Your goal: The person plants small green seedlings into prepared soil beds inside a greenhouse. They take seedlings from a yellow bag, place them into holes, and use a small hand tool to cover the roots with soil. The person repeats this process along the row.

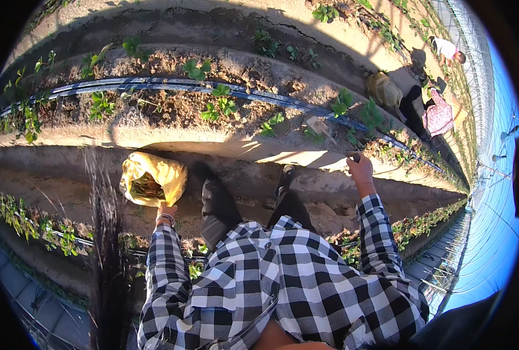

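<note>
My left hand grips the rim of a yellow plastic bag, whose mouth gapes and shows dried plant matter inside. On the right, my right hand is closed around the dark handle of a small hand tool with a thin shaft and a flat pale blade. The blade is over the planted soil bed, close to a green leafy plant. More low leafy plants grow along the bed beside the drip irrigation lines.
I stand in a furrow between raised beds. Another planted row runs behind me. At the upper right, a person in a patterned top is near a filled sack; a second person bends farther off.
</note>
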`<state>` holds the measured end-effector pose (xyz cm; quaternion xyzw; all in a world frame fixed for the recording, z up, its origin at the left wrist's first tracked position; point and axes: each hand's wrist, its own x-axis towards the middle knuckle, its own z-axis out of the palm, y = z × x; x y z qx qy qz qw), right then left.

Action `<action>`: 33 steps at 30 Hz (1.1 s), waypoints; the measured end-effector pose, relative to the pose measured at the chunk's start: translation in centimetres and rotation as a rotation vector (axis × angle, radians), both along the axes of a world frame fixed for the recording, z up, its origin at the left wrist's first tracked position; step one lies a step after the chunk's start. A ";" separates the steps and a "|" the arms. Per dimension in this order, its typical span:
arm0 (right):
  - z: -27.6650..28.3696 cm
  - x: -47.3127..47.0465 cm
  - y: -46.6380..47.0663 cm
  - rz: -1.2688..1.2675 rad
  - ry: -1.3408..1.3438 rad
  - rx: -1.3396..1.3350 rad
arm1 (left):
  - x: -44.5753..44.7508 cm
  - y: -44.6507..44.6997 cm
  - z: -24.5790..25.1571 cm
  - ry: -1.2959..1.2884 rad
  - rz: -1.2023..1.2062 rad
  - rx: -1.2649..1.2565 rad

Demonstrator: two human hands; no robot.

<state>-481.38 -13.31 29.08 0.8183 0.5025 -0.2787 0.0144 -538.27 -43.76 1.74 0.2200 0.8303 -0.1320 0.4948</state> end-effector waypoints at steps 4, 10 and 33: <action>-6.2 4.1 4.0 0.214 -0.095 0.179 | 5.5 0.6 0.7 -0.002 -0.017 -0.001; -14.6 8.0 11.2 0.333 -0.038 0.195 | 14.8 2.6 3.9 0.306 0.202 0.466; -16.2 11.0 21.4 0.596 -0.237 0.017 | 31.1 9.5 1.7 0.100 -0.535 0.507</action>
